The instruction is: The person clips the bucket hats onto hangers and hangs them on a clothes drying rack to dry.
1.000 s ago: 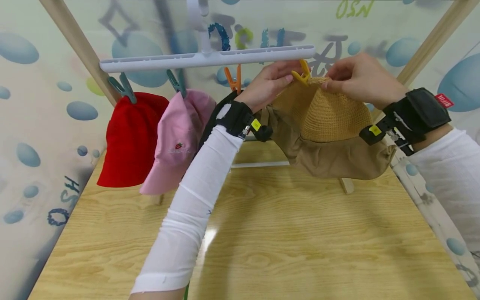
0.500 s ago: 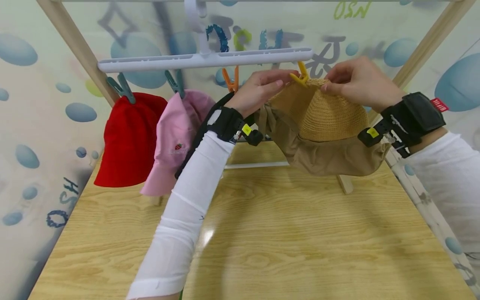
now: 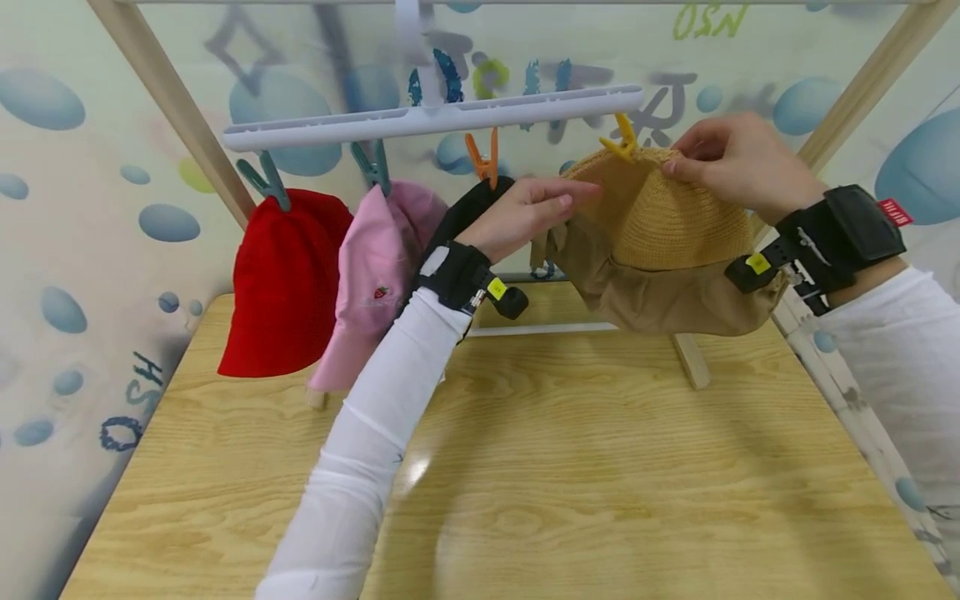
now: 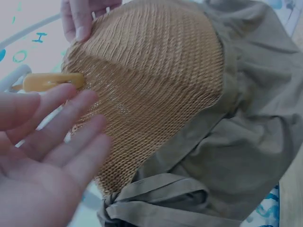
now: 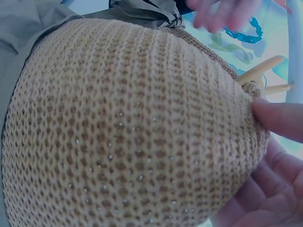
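A tan knitted sun hat [image 3: 675, 225] with a brown cloth brim [image 3: 675, 304] hangs at the right, its crown edge held in a yellow clothespin [image 3: 621, 140]. My right hand [image 3: 738, 167] pinches the crown's top just right of that pin. In the right wrist view, the thumb [image 5: 279, 120] lies on the near side of the knit and the other fingers are behind it. My left hand [image 3: 528, 215] is left of the hat, lower than the pin. Its fingers [image 4: 75, 118] are extended and hold nothing, overlapping the knit in the left wrist view.
A white hanger bar [image 3: 435, 118] runs above the hats. Left of the sun hat hang a red hat [image 3: 288, 283] and a pink hat [image 3: 375, 283] on teal clothespins, and a black hat [image 3: 459, 215] on an orange clothespin [image 3: 483, 158]. A wooden table [image 3: 600, 467] lies below.
My left hand has come away from the yellow clothespin, moving down and left. My right hand keeps its pinch on the sun hat. The hanger bar has shifted slightly right in view.
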`<state>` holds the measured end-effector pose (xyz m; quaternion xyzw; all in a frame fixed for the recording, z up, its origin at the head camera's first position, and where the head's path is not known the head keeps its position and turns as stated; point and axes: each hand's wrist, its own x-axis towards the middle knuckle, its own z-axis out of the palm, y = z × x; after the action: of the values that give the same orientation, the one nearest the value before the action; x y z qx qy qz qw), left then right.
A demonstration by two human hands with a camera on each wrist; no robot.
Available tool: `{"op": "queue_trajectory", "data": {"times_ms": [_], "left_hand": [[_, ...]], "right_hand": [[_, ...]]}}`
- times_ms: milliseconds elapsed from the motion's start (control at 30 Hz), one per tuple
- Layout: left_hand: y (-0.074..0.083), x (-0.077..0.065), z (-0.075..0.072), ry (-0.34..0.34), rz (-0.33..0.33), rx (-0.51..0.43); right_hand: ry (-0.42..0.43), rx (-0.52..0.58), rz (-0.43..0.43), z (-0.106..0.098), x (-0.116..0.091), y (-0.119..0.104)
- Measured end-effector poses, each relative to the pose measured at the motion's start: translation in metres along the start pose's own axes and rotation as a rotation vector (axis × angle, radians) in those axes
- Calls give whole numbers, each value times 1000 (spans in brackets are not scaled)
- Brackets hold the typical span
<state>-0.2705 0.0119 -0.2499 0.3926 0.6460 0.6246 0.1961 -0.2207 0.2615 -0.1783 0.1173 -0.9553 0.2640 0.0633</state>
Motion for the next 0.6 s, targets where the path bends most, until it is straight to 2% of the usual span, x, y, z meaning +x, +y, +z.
{"op": "queue_trajectory", "data": {"times_ms": [67,167,300,400,600], "left_hand": [[-3,-2,3,-16,-58,49],[-10,-6,11,-58,-118,176],[-22,-12,26,-122,-135,332],[-29,-17,39,-153,-159,407],[-40,-32,60,-155,-195,526]], "right_hand": [[6,-2,5,1,0,1],[14,9,13,5,0,3],[25,30,15,8,-2,7],[41,50,14,8,-4,13],[64,122,58,13,-8,22]]}}
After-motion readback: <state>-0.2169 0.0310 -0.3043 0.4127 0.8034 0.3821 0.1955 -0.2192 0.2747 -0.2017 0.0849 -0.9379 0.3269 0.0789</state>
